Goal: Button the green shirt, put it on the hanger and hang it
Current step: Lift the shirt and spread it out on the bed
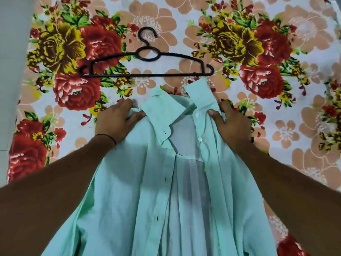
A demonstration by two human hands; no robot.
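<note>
A bed covered by a floral sheet (pixel 276 145) of red, yellow and peach blooms fills the view. The green shirt (pixel 129 191) is spread over the near part of it, front side up and unbuttoned, with the 2 front panels parted so that the pale inside of the back is seen between them. Its collar (pixel 162 109) lies at the far end, pointing toward the hanger, with both collar wings turned up and apart. The black hanger (pixel 145 65) is laid flat on the sheet just beyond the collar, its hook directed away from the person; the right collar tip nearly meets its lower bar.

The shoulder area of the shirt is gripped at each side of the collar. The left hand (pixel 118 121) is closed on bunched fabric beside the left collar wing, thumb pressed on top. The right hand (pixel 232 122) is clamped on the button-side panel, thumb on the cloth near the top button (pixel 197 114). A second white button (pixel 200 139) is seen lower on that placket, and dark buttonholes (pixel 165 132) are seen down the opposite edge. A thin dark band (pixel 108 137) is worn on the left wrist.
</note>
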